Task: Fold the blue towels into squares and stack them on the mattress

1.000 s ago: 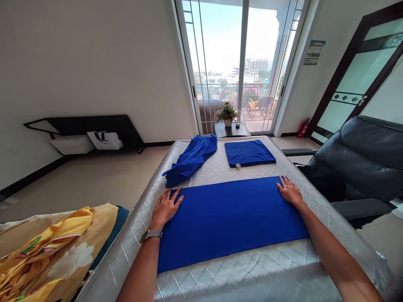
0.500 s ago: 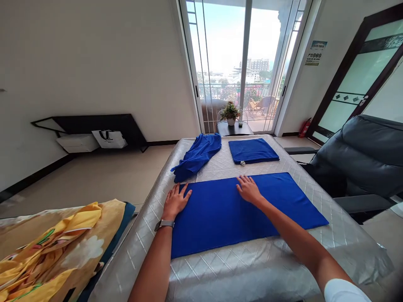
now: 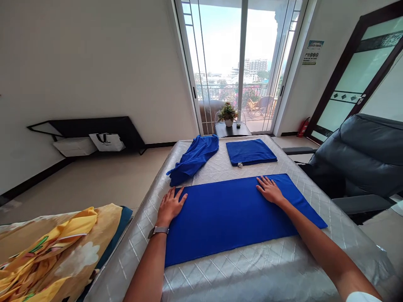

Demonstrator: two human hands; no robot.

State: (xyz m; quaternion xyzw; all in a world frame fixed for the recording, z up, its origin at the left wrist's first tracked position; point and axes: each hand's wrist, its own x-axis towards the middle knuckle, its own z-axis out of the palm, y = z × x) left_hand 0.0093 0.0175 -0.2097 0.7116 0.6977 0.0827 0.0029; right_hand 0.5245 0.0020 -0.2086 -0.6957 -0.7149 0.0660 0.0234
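A blue cloth (image 3: 223,220), smooth and folded into a long rectangle, lies across the silvery quilted mattress (image 3: 252,268). My left hand (image 3: 171,205) rests flat on its far left corner, fingers spread. Toward the cloth's right end, my right hand (image 3: 270,189) lies flat near the far edge, palm down with fingers stretched. Neither hand grips anything. Beyond the left hand is a crumpled blue cloth (image 3: 195,159). A second folded blue cloth (image 3: 251,152), with a small white tag at its near edge, sits farther back on the right.
Yellow patterned bedding (image 3: 63,256) is heaped at lower left. A black armchair (image 3: 371,155) stands right of the mattress. Beyond the far end, a small table (image 3: 233,131) holds a potted plant (image 3: 228,113). A white bag (image 3: 107,142) sits on a low black rack by the wall.
My right hand has slid to the right along the folded cloth, from near its middle toward its right end. My left hand stays at the left corner. The view has shifted slightly.
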